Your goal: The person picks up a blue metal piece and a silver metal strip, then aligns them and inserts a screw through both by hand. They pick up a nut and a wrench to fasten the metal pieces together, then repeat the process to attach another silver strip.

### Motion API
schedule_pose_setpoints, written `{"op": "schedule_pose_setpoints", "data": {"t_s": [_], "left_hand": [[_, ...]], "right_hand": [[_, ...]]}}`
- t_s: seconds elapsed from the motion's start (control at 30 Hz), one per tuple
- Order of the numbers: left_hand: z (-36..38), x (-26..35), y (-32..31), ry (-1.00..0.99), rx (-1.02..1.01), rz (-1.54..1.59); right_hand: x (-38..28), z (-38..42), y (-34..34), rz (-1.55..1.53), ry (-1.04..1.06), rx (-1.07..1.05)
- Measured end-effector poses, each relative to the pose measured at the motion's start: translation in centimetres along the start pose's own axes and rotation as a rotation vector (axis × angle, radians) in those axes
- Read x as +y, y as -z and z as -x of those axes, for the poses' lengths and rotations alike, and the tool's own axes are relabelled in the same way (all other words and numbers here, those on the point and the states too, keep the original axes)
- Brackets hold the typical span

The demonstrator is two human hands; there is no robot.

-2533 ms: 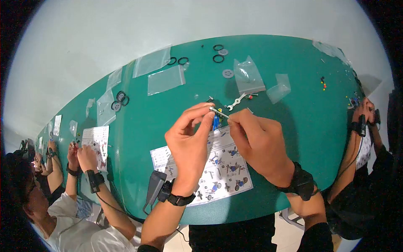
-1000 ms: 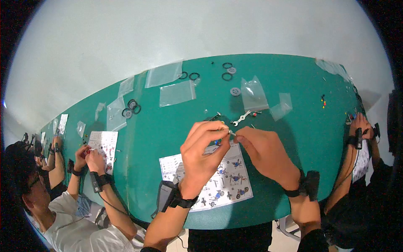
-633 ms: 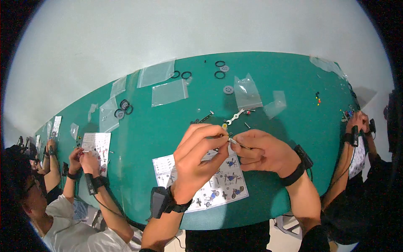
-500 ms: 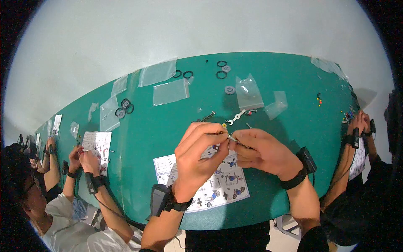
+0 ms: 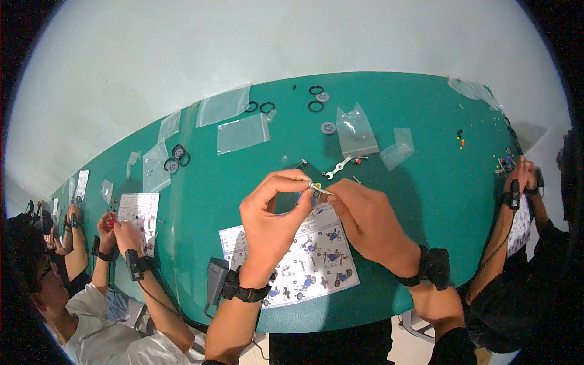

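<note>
My left hand (image 5: 272, 218) pinches one end of a small silver screw (image 5: 322, 190) between thumb and fingertips. At the screw's other end are the closed thumb and fingers of my right hand (image 5: 378, 230). A small yellow piece (image 5: 317, 185) shows just behind the screw, partly hidden by my fingers. Both hands are above the printed instruction sheet (image 5: 313, 267), which has pictures of small blue models. Beyond my fingers lies a small white wrench (image 5: 338, 168), with a red piece (image 5: 358, 161) and other small metal parts near it.
Clear plastic bags (image 5: 243, 134) are spread over the green table (image 5: 207, 243). Farther back lie black rings (image 5: 316, 106) and grey wheels (image 5: 328, 128). People work on both sides; one person's hands (image 5: 121, 234) hold a red piece at the left. Small coloured pieces (image 5: 461, 141) lie at the right.
My hands have drawn slightly apart, so more of the screw shows between them. The left hand has shifted a little left, and the right wrist has turned.
</note>
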State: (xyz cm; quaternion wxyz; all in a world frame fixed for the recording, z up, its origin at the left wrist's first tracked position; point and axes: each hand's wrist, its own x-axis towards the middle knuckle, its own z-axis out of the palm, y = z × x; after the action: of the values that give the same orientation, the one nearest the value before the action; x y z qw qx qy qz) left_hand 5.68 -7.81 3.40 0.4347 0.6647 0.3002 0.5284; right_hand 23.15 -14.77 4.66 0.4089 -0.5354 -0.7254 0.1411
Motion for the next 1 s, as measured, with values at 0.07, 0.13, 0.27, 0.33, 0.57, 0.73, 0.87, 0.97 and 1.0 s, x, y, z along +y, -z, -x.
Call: {"op": "schedule_pose_setpoints", "data": {"t_s": [0.07,0.13,0.27,0.33,0.57,0.73,0.87,0.97,1.0], "left_hand": [[-0.2,-0.2,0.3,0.001,-0.045,-0.004],[-0.2,-0.3,0.4,0.011,-0.066,0.003],[0.1,-0.2,-0.1,0.038,-0.056,0.044],[0.2,0.0,-0.2,0.027,-0.053,0.04],[-0.1,0.4,-0.2,-0.178,-0.088,-0.131],[0.0,0.2,-0.1,-0.093,-0.094,-0.018],[0.3,-0.3,-0.2,-0.044,-0.079,0.096],[0.2,-0.3,-0.2,-0.034,-0.048,0.127],[0.1,-0.3,-0.1,-0.034,-0.037,0.134]], "right_hand": [[0.1,-0.1,0.4,0.133,0.065,-0.006],[0.1,-0.1,0.6,0.303,0.153,0.016],[-0.4,0.4,0.3,0.11,-0.036,-0.006],[0.0,0.4,-0.1,-0.138,-0.139,0.018],[1.7,0.1,1.4,-1.668,-0.825,-0.467],[0.3,-0.3,1.3,-1.32,-0.769,-0.365],[-0.6,-0.3,0.8,-0.716,-0.476,-0.144],[-1.8,-0.3,1.3,-0.351,-0.315,-0.028],[-2.0,-0.3,1.3,-0.246,-0.258,0.006]]}}
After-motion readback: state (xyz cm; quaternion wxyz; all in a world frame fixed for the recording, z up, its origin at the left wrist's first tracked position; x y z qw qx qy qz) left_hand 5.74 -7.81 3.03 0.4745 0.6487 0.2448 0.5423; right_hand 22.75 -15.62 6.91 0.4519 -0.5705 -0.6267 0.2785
